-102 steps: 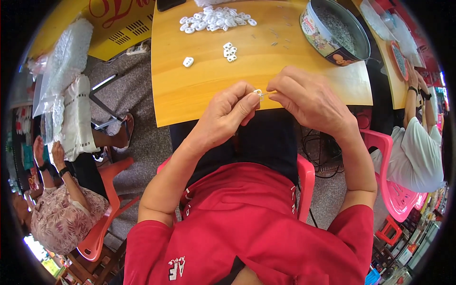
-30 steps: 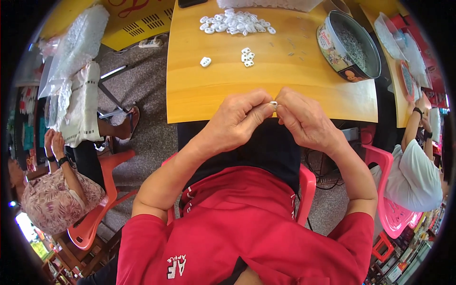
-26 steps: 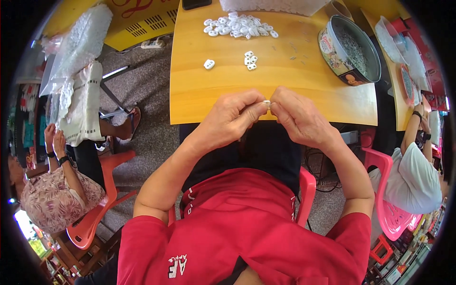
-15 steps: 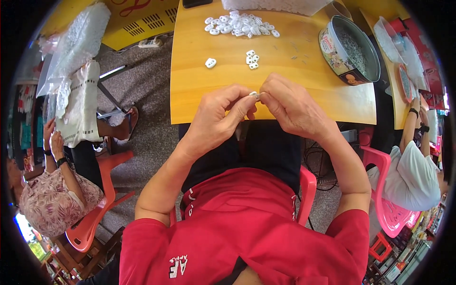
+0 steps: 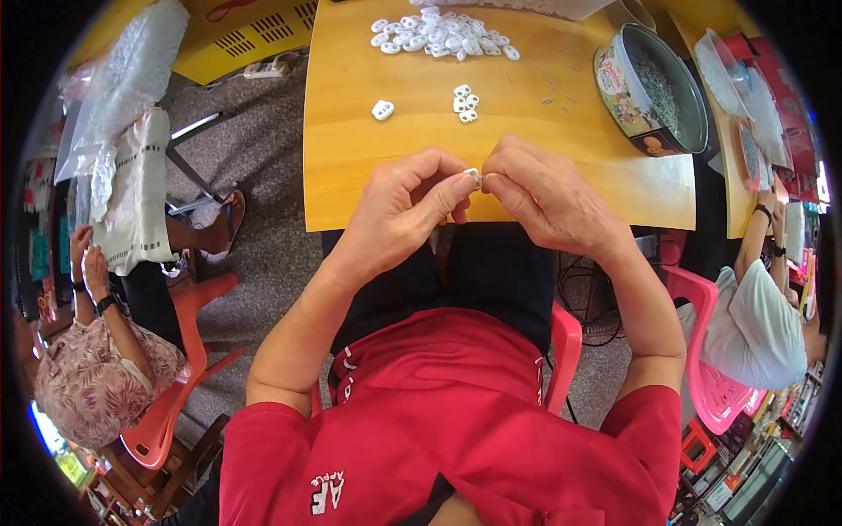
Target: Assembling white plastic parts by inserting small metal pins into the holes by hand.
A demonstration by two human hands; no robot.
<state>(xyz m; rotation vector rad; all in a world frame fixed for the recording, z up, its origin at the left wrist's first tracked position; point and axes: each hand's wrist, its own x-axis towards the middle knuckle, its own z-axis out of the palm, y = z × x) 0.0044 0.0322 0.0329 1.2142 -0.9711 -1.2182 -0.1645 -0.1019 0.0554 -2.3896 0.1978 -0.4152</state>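
Note:
Over the table's near edge, my left hand (image 5: 399, 197) pinches a small white plastic piece with holes (image 5: 473, 174) between thumb and forefinger. My right hand (image 5: 548, 197) meets it from the other side, its thumb and forefinger closed at the piece's right end. Whatever those fingertips hold is too small to make out. Beyond my hands lie a little cluster of similar white pieces (image 5: 465, 103) and one single white piece (image 5: 382, 110). Farther back is a loose pile of them (image 5: 443, 37).
A round printed tin (image 5: 636, 105) of small metal bits stands at the table's right, with thin metal bits (image 5: 548, 98) scattered beside it. At the back is a clear bag (image 5: 535, 7). Two people sit at either side, one by an orange chair (image 5: 197, 342), one on a pink chair (image 5: 715, 377).
The view has shifted slightly, so the table and its things sit a little differently in it. My hands keep their pinch on the white piece, with only slight finger movement.

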